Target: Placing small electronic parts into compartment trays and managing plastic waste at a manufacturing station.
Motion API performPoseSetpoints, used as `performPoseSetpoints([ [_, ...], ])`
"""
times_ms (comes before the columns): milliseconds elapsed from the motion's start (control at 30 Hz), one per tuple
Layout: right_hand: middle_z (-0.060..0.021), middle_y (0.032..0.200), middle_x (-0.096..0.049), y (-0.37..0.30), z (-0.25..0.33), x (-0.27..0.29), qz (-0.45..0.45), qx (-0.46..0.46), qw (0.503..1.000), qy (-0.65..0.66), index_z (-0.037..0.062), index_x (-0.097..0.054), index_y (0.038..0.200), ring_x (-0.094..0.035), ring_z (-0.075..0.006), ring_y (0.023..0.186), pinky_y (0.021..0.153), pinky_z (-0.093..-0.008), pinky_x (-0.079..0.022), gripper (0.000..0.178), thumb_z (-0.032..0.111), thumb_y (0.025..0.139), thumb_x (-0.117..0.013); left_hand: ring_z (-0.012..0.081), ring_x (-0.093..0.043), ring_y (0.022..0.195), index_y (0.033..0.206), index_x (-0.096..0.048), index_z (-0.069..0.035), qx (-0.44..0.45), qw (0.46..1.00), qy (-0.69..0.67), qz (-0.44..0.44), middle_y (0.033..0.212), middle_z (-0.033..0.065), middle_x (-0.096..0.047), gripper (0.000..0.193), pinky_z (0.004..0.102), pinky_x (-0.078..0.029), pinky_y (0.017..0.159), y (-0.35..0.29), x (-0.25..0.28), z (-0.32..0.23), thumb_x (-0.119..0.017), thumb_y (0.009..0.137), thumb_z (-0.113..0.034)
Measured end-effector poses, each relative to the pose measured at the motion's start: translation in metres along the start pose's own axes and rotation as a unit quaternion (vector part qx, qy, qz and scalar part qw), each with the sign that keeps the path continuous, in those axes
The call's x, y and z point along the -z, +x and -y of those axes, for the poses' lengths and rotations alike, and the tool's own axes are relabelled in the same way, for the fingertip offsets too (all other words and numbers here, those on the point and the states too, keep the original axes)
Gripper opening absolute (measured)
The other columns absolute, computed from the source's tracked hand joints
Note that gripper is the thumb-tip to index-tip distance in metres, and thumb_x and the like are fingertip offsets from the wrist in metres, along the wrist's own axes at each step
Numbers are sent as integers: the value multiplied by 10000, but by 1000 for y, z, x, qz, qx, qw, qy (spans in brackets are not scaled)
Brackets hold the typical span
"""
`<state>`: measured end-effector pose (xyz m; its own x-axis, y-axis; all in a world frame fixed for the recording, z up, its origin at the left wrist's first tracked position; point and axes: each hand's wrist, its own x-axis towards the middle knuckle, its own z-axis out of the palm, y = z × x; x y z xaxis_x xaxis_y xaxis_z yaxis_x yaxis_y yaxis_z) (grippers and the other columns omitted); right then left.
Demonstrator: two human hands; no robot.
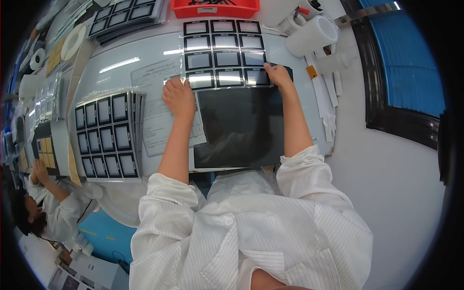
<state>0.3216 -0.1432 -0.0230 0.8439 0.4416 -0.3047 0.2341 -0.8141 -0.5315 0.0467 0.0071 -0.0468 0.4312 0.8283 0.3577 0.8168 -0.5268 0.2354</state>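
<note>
A clear sheet carrying a grid of black-framed rectangular panels (223, 53) lies on the white bench ahead of me. My left hand (179, 98) grips its near left corner. My right hand (278, 75) pinches its near right corner. Directly below the sheet a dark glossy square mat (239, 128) lies flat between my forearms, partly overlapped by the sheet's near edge. My sleeves are white with thin stripes.
A stack of similar panel sheets (107, 135) sits to my left, another (126, 14) at the far left. A red bin (215, 7) stands at the back, a white tape roll (313, 35) and a blue-padded tray (406, 72) to the right. A printed paper (153, 96) lies under glass. Another person (46, 203) works at lower left.
</note>
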Motion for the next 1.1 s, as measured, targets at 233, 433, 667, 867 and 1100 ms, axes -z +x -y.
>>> performPoseSetpoints([
  [233,-97,579,-561,6,-1,10,50,5,986,157,-62,-614,688,-518,-161,514,472,-325,-413,500,425,779,-674,297,-499,912,947,-487,-59,29,998,-52,-11,937,94,-517,267,423,-387,787,-1,0,4,-646,821,-233],
  [433,-82,616,-574,9,20,15,83,5,989,125,-68,-624,744,-524,-147,537,487,-311,-414,530,456,761,-706,311,-493,936,958,-493,-53,16,999,-39,6,948,111,-516,291,430,-378,813,2,3,4,-664,808,-234],
  [667,-107,997,-635,6,18,27,266,-1,884,386,-33,-561,1083,-650,-182,809,700,-282,-558,322,122,831,-688,181,-621,571,878,-595,53,256,847,-394,250,685,134,-649,625,261,-505,526,58,23,42,-530,872,-569],
  [867,-86,1015,-637,18,4,20,306,-8,854,420,-20,-562,1098,-648,-152,803,689,-251,-550,338,160,843,-691,159,-595,583,747,-625,14,261,797,-286,464,653,62,-594,801,262,-509,553,124,17,38,-575,675,-782],
  [1100,-106,1030,-642,26,1,6,309,-35,841,443,-41,-578,1089,-662,-201,884,734,-296,-558,318,142,849,-678,209,-631,765,880,-618,-72,450,553,-569,409,806,63,-629,478,320,-509,672,120,-22,35,-716,760,-525],
])
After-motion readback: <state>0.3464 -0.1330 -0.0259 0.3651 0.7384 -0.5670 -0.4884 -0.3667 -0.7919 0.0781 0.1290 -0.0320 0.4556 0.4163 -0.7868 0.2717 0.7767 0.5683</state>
